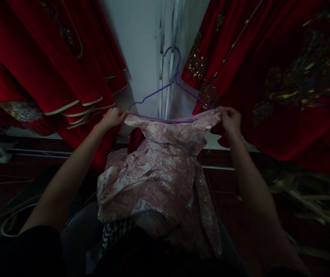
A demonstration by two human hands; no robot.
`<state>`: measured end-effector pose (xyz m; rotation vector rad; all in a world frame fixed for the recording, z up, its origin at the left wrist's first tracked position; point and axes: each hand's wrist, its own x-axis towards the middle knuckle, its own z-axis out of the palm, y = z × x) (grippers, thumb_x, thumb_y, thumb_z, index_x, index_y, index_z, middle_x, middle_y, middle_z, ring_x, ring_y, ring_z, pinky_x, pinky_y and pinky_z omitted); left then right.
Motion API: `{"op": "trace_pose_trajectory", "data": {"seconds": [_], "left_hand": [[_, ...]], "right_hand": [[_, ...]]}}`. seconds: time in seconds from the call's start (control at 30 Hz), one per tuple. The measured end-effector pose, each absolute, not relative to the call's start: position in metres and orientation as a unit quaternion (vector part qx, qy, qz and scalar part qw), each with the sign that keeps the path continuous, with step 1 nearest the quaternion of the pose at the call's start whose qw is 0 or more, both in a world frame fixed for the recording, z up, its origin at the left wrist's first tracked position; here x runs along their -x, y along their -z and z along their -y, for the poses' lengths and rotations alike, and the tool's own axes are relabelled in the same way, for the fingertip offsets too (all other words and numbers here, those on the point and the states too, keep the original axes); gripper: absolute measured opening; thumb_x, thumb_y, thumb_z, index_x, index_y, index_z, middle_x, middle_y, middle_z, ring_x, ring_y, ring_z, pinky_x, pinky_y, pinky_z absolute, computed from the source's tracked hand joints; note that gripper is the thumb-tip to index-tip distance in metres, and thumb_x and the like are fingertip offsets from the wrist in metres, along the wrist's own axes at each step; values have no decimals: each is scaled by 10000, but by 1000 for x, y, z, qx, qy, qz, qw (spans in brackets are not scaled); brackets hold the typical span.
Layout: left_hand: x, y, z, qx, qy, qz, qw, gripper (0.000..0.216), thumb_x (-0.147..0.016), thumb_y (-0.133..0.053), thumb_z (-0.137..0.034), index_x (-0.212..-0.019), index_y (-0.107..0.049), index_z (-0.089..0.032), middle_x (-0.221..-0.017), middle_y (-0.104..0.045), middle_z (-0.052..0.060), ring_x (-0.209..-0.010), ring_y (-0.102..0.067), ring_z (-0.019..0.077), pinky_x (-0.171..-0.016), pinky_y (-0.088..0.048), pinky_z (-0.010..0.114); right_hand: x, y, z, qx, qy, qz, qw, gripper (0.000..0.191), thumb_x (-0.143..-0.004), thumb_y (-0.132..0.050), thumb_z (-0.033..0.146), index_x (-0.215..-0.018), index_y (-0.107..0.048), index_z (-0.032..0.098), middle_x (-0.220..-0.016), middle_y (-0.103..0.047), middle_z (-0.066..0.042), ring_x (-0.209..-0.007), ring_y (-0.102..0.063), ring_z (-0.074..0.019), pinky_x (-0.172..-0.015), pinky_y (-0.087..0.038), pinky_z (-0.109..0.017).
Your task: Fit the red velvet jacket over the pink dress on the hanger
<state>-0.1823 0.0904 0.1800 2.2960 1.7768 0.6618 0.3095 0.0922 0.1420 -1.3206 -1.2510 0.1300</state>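
A pale pink garment (159,169) with a leaf pattern and a slight sheen hangs from a purple wire hanger (170,86) in front of me. My left hand (113,116) is closed on the hanger's left end and the garment's shoulder there. My right hand (230,119) is closed on the garment's other shoulder at the hanger's right end. The hanger's hook points up toward a white wall. The garment's lower part bunches over my lap.
Red garments (46,65) with pale trim hang at the left. More red garments (283,77) with gold embroidery hang at the right. A white wall (142,42) with vertical metal strips lies between them. The floor below is dark red.
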Motion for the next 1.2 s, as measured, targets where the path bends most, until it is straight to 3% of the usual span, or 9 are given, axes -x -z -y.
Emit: {"op": "trace_pose_trajectory", "data": {"seconds": [0.13,0.27,0.37,0.43,0.5,0.6,0.7,0.83,1.2], "left_hand": [[182,-168,-84,-818,-99,-547,148,410,-801,-498,-526,-609,-593,-177,-506,-538,20,-495,-441,134,-534,-270,257],[139,-173,-76,-868,-160,-454,123,362,-875,-436,-474,-797,-619,-172,-652,-609,31,-579,-514,141,-564,-353,246],[92,-177,-74,-906,-245,-343,32,312,-921,-402,-394,-923,-621,-173,-949,-667,100,-883,-598,195,-797,-458,316],[61,-172,-74,-919,-269,-287,-19,283,-929,-415,-359,-970,-624,-173,-1202,-617,127,-1133,-538,229,-984,-414,394],[36,-158,-73,-927,-258,-267,-48,276,-929,-427,-342,-934,-633,-157,-1344,-542,136,-1261,-457,256,-1081,-337,476],[11,-133,-68,-927,-228,-289,-73,267,-931,-430,-317,-932,-644,-156,-1436,-461,125,-1293,-432,261,-1126,-262,531],[7,-122,-55,-913,-223,-324,-106,259,-924,-453,-324,-954,-657,-167,-1464,-429,101,-1272,-437,272,-1105,-278,522],[26,-133,-27,-910,-213,-335,-118,287,-950,-412,-335,-1020,-654,-196,-1356,-541,75,-1180,-488,255,-1024,-334,476],[57,-154,1,-905,-217,-337,-140,266,-959,-409,-316,-1045,-634,-202,-1239,-616,70,-1075,-517,226,-994,-295,437]], "right_hand": [[-306,-109,-71,606,-136,492,610,389,-783,-548,556,-811,-621,175,-774,-662,-73,-714,-613,-193,-669,-495,-344],[-286,-100,-48,550,-203,582,564,359,-755,-595,542,-801,-621,187,-769,-648,-36,-711,-584,-165,-704,-480,-316],[-266,-110,-38,508,-188,634,552,313,-805,-557,508,-813,-594,197,-766,-608,-8,-717,-554,-143,-730,-460,-296],[-253,-118,-34,494,-178,646,553,288,-831,-531,484,-818,-575,200,-756,-579,4,-709,-535,-134,-732,-451,-285],[-244,-123,-32,486,-170,650,559,270,-842,-521,467,-826,-564,201,-762,-567,6,-718,-527,-132,-739,-448,-281],[-241,-122,-33,487,-146,634,582,269,-849,-519,464,-841,-561,199,-785,-566,1,-753,-539,-139,-761,-447,-292],[-255,-113,-42,507,-101,559,648,304,-839,-520,498,-842,-557,196,-807,-578,-8,-787,-561,-154,-791,-453,-319],[-283,-101,-59,535,-56,409,737,342,-792,-540,544,-806,-543,202,-806,-584,-7,-808,-582,-169,-840,-458,-356],[-288,-98,-66,524,-65,370,764,380,-775,-546,592,-824,-541,215,-811,-591,-5,-810,-608,-178,-810,-484,-362]]}}
